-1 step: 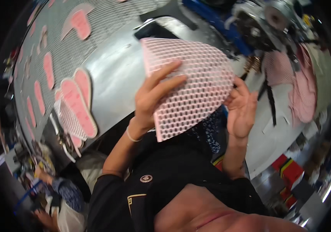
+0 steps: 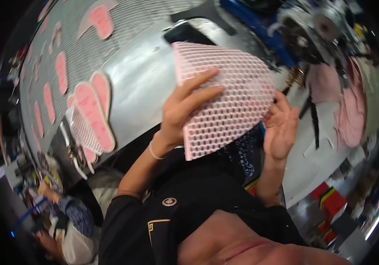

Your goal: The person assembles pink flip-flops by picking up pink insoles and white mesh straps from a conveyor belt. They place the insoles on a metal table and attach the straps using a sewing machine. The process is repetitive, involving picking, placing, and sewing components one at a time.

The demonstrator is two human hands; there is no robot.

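Observation:
A pink-and-white mesh piece (image 2: 229, 99), shaped like a half-dome slipper upper, is held in front of my chest. My left hand (image 2: 185, 104) grips its straight side, two fingers lying across the mesh and the thumb hidden. At the curved right edge, the fingertips of my right hand (image 2: 282, 126) curl against the mesh; its thumb stands apart. To the left, pink slipper soles (image 2: 93, 112) with pale rims lie overlapped, a piece of white mesh (image 2: 82, 132) on top of them.
Several pink sole shapes (image 2: 61, 73) lie on the ribbed grey surface (image 2: 125, 17). A dark flat object (image 2: 188, 34) sits beyond the mesh piece. A machine (image 2: 302, 39) stands at the far right, near stacked pink mesh pieces (image 2: 351, 110). Another person (image 2: 76, 221) is at lower left.
The whole view has shifted slightly, so the table things sit farther right in the picture. Both hands keep the same hold on the mesh piece.

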